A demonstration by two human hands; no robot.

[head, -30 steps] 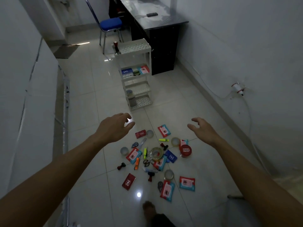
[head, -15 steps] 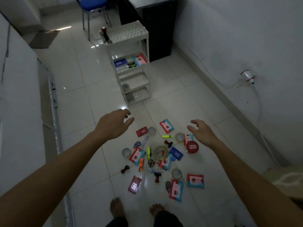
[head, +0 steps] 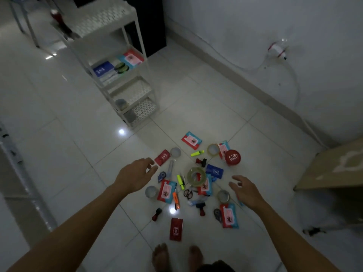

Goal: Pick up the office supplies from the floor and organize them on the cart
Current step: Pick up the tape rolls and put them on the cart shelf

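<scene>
Several office supplies lie scattered on the white tile floor: a big tape roll (head: 196, 176), a red round tin (head: 232, 157), a yellow highlighter (head: 197, 153), scissors (head: 188, 193), red and blue packets and small stamps. My left hand (head: 135, 174) hovers over the pile's left side, fingers loosely bent, holding nothing. My right hand (head: 246, 191) hovers over the right side, also holding nothing. The white tiered cart (head: 137, 61) stands beyond the pile with a blue packet (head: 103, 69) and a red packet (head: 131, 58) on its second shelf.
A black desk (head: 153, 24) stands behind the cart against the right wall. A cardboard box (head: 337, 167) sits at the right. Chair legs (head: 29, 30) are at the top left. My bare feet (head: 176, 258) stand at the pile's near edge.
The view has moved closer and tilted down onto the pile. Both hands have dropped lower toward the supplies, still holding nothing.
</scene>
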